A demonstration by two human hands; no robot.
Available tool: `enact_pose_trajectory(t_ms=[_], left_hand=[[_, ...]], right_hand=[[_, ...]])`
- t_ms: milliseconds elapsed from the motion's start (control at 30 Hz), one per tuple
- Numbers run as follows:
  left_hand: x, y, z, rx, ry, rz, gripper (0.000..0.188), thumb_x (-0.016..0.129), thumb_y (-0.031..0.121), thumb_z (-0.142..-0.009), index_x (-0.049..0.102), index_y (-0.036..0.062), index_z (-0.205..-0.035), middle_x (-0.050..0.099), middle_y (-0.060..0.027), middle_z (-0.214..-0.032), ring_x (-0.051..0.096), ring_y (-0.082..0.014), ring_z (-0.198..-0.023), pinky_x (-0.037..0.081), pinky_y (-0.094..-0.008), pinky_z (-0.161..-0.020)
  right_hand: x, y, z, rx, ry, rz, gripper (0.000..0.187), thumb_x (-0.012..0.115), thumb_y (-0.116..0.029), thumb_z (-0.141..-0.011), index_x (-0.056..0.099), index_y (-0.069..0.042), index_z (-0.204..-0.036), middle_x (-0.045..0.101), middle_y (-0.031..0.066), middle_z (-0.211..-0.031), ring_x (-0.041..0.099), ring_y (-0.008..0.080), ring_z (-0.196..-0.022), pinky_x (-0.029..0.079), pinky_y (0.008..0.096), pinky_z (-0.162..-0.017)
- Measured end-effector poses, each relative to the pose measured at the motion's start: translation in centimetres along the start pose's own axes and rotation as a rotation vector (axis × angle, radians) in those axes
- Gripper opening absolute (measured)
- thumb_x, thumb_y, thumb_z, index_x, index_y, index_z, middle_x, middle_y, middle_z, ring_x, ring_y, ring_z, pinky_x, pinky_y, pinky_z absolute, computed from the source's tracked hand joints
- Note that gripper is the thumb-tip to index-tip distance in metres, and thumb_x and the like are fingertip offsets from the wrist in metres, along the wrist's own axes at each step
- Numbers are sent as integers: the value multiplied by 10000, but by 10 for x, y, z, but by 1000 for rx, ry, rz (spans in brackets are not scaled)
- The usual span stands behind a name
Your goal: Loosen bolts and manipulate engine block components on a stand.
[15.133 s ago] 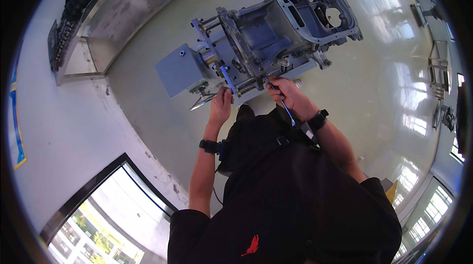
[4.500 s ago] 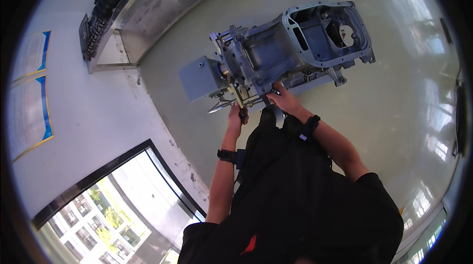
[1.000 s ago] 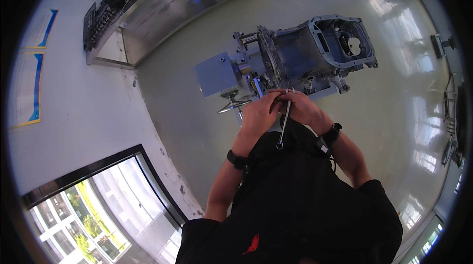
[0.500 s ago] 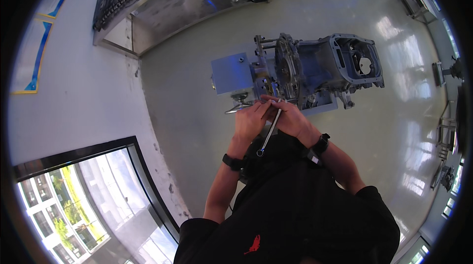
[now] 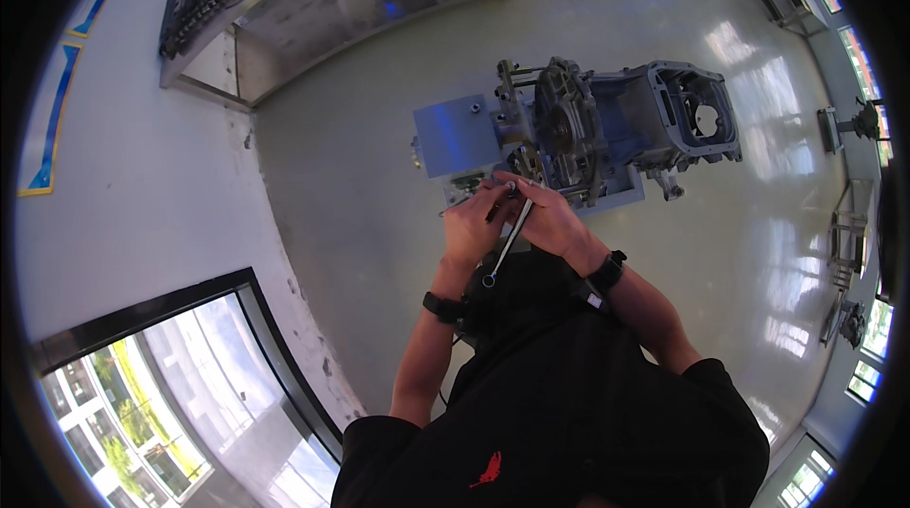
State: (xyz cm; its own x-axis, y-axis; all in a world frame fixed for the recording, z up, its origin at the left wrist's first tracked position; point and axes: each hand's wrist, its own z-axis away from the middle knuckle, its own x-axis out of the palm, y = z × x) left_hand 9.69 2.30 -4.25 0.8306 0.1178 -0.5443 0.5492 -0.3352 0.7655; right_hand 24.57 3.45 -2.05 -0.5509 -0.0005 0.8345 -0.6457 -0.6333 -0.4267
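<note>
My two hands meet in front of my body, close to the near side of a grey metal gearbox housing (image 5: 621, 115). In my right hand (image 5: 559, 224) is a slim silver wrench (image 5: 509, 247), its ring end pointing down toward me. My left hand (image 5: 466, 228) is closed, fingertips against those of the right. Between the fingertips shows a small shiny metal tip (image 5: 512, 188); the fingers cover too much of it to tell its kind. A box-shaped grey unit (image 5: 457, 136) of the stand lies just beyond my left hand.
A metal workbench (image 5: 313, 29) stands at the far left against the white wall, bearing a dark mechanical assembly (image 5: 204, 1). A dark-framed window (image 5: 142, 394) is at the lower left. Several stands with machine parts (image 5: 844, 318) line the right side of the glossy floor.
The view has shifted slightly, and my hands have moved a little left and up. The left fingers have shifted, so the small metal tip now shows. The wrench stays in my right hand.
</note>
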Motion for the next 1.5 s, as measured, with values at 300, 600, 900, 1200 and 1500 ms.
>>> enact_pose_trajectory(t_ms=[300,600,900,1200,1500], left_hand=[[-20,-15,-11,-260,-50,202,185,645,185,-793,625,57,-926,645,-87,-741,636,-189,-628,480,-281,-536],[1,-76,-23,-604,-68,374,299,609,249,-841,623,-10,-990,657,-101,-787,630,-167,-730,474,-279,-659],[7,-121,-39,-403,-26,171,320,651,278,-778,648,44,-995,651,-137,-890,636,-243,-822,476,-329,-718],[9,-129,-53,-418,-92,175,226,629,233,-766,662,86,-934,633,-116,-928,608,-293,-856,476,-357,-734],[17,-129,-56,-287,-73,45,210,622,189,-732,643,127,-931,606,-61,-926,593,-302,-828,480,-381,-675]], right_hand=[[-5,21,-28,-25,38,13,331,415,-185,-942,454,-13,-1223,561,84,-1099,543,187,-1021,435,359,-881],[-26,37,-87,-176,365,641,254,447,-217,-934,467,9,-1047,584,96,-922,628,186,-801,533,295,-607],[-47,40,-135,-126,420,958,244,453,-234,-932,476,-15,-1035,579,43,-741,567,92,-531,339,220,-372],[-44,38,-144,-122,532,932,209,460,-225,-930,488,-37,-1018,575,34,-740,563,78,-537,295,208,-378],[-59,26,-153,-207,520,1218,223,538,-200,-884,525,11,-955,600,116,-779,602,201,-598,454,328,-505]])
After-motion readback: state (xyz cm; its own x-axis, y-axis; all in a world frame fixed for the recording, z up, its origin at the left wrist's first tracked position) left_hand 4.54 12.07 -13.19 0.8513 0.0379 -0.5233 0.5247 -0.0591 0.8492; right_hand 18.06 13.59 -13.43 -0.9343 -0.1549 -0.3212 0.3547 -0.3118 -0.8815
